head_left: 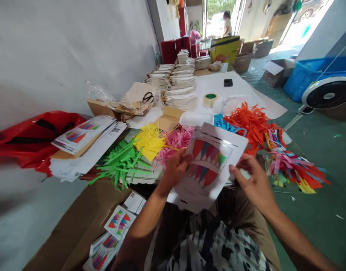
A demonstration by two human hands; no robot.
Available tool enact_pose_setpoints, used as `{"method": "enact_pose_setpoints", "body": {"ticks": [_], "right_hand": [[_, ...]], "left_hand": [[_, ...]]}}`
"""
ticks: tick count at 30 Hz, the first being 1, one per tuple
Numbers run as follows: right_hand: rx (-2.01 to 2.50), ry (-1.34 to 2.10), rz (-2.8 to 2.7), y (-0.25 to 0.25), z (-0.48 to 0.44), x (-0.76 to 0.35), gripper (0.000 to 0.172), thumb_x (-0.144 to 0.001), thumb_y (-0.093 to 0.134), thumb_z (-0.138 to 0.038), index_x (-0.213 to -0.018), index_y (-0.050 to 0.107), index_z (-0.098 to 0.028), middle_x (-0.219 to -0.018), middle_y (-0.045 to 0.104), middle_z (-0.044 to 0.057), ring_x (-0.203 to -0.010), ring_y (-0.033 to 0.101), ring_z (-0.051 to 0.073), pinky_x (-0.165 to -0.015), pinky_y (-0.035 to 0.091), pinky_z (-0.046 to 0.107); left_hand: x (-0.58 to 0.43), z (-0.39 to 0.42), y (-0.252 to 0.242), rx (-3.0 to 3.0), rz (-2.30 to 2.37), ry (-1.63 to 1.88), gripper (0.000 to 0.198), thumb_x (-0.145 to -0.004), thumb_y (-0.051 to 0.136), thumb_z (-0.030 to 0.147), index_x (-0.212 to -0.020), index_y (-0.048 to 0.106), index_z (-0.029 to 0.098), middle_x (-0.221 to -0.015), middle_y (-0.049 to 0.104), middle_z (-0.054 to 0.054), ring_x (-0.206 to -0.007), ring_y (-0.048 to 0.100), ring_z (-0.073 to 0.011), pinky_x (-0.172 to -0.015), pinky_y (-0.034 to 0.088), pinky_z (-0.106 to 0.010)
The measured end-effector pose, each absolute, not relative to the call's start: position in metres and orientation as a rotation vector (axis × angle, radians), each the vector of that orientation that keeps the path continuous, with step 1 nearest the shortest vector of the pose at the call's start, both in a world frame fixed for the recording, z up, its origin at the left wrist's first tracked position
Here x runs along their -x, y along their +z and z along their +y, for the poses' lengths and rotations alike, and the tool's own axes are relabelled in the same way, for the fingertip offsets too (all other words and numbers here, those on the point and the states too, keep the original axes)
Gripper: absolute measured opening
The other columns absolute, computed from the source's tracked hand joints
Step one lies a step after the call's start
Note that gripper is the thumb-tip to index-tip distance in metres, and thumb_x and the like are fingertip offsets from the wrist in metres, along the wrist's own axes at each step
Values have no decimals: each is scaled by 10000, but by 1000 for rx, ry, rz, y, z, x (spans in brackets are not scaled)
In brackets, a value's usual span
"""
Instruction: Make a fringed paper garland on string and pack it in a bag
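A white printed packet with a picture of colourful tassels hangs tilted above my lap, its surface glossy. My left hand grips its left edge, thumb on the front. At the right edge, my right hand pinches the packet between thumb and fingers. Just behind it lie bundles of cut paper fringe: green, yellow, pink, blue and red-orange. Multicoloured tassels hang over the table's right side.
Similar printed packets are piled at the left beside a red bag. More lie in a cardboard box below. Paper stacks, scissors, a tape roll and a black object are farther back. A fan stands right.
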State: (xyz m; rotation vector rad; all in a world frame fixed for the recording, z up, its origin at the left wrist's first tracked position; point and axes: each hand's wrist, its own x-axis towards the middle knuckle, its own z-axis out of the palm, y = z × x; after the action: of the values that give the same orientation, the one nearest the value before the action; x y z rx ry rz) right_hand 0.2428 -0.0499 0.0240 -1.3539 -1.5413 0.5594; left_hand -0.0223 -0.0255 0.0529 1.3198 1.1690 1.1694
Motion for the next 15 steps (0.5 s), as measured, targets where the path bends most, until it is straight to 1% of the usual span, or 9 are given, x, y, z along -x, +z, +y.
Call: {"method": "enact_pose_setpoints", "body": {"ticks": [1, 3, 5, 7, 8, 9, 11, 13, 15], "right_hand": [[1415, 256, -1555, 36, -55, -249, 480, -952, 684, -511, -1315, 621, -203, -1168, 691, 141, -1076, 662, 319, -958, 557, 518], [1428, -200, -1585, 62, -66, -257, 708, -902, 750, -477, -1505, 515, -189, -1457, 577, 232, -1397, 510, 435, -1170, 397, 659], [1329, -288, -1786, 83, -76, -261, 829, -876, 773, -495, -1595, 444, -246, -1604, 482, 201, -1512, 405, 460, -1235, 311, 687], [1205, -43, -2091, 90, -81, -262, 646, -941, 696, -505, -1541, 538, -326, -1500, 624, 122, -1376, 591, 401, -1117, 492, 594], [1170, 141, -2198, 88, -82, -263, 504, -983, 638, -496, -1464, 622, -344, -1348, 728, 90, -1198, 709, 348, -975, 583, 503], [1175, 327, -2239, 83, -81, -264, 396, -1016, 590, -483, -1372, 697, -345, -1163, 793, 64, -977, 767, 285, -815, 610, 407], [1284, 605, -2124, 68, -78, -267, 328, -1028, 576, -488, -1215, 783, -316, -904, 800, 34, -672, 707, 198, -600, 543, 300], [1400, 759, -1857, 51, -75, -272, 326, -985, 648, -524, -1136, 807, -282, -876, 785, 28, -644, 660, 177, -566, 510, 270], [1426, 901, -1597, 36, -73, -276, 344, -922, 729, -548, -1095, 810, -262, -908, 775, 27, -702, 658, 183, -580, 512, 256]], "left_hand": [[24, -25, 62, -1519, 1206, 1090, 170, -956, 672, 420, -997, 737, 268, -873, 749, -10, -721, 660, -167, -658, 504, -258], [23, -27, 84, -1909, 1211, 827, 93, -939, 683, 334, -955, 759, 281, -832, 752, -26, -766, 687, -200, -728, 501, -285], [13, -31, 108, -2189, 1146, 620, 43, -874, 738, 267, -903, 756, 293, -721, 713, -24, -693, 679, -208, -713, 493, -295], [-3, -36, 127, -2336, 1046, 543, 100, -851, 745, 192, -859, 742, 292, -674, 685, -22, -648, 670, -204, -718, 510, -308], [-10, -39, 133, -2379, 1006, 577, 127, -862, 735, 167, -832, 734, 291, -683, 686, -27, -677, 686, -212, -757, 531, -326], [-17, -42, 137, -2414, 990, 654, 155, -883, 722, 154, -820, 732, 295, -731, 706, -35, -756, 716, -228, -832, 553, -356], [-22, -49, 136, -2487, 1018, 943, 171, -921, 719, 176, -885, 752, 340, -886, 748, -34, -977, 740, -260, -1037, 538, -451], [-18, -58, 122, -2495, 1147, 1404, 245, -917, 761, 229, -1050, 750, 435, -1034, 745, -4, -1139, 708, -269, -1193, 455, -536], [-8, -66, 98, -2216, 1398, 1960, 376, -883, 808, 255, -1167, 707, 479, -1105, 705, -6, -1194, 674, -272, -1225, 439, -560]]}}
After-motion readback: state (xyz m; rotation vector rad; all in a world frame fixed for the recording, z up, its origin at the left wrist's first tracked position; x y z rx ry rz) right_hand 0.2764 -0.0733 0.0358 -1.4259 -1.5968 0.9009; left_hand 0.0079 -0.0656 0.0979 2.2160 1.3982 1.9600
